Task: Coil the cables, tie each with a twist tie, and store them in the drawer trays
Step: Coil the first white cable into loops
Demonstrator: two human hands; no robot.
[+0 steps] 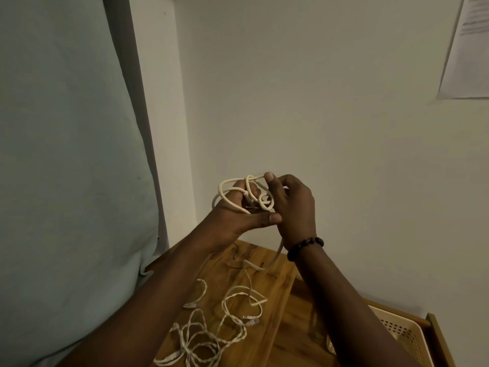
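Both hands are raised in front of the wall above a wooden cabinet top (275, 284). My left hand (235, 215) holds loose loops of a cream cable (225, 192) wound around its fingers, thumb pointing right. My right hand (293, 205), with a dark bead bracelet at the wrist, pinches the same cable at the top and curls around its small loops; one end hangs down behind that wrist. Several more cream twisted cables (211, 327) lie tangled on the wood below. Thin dark twist ties (234, 256) lie near the back of the top.
A pale perforated tray (404, 332) sits in an open wooden drawer (436, 337) at the lower right, partly hidden by my right forearm. A light blue fabric surface (66, 154) fills the left side. A paper sheet (465, 49) hangs on the wall at the upper right.
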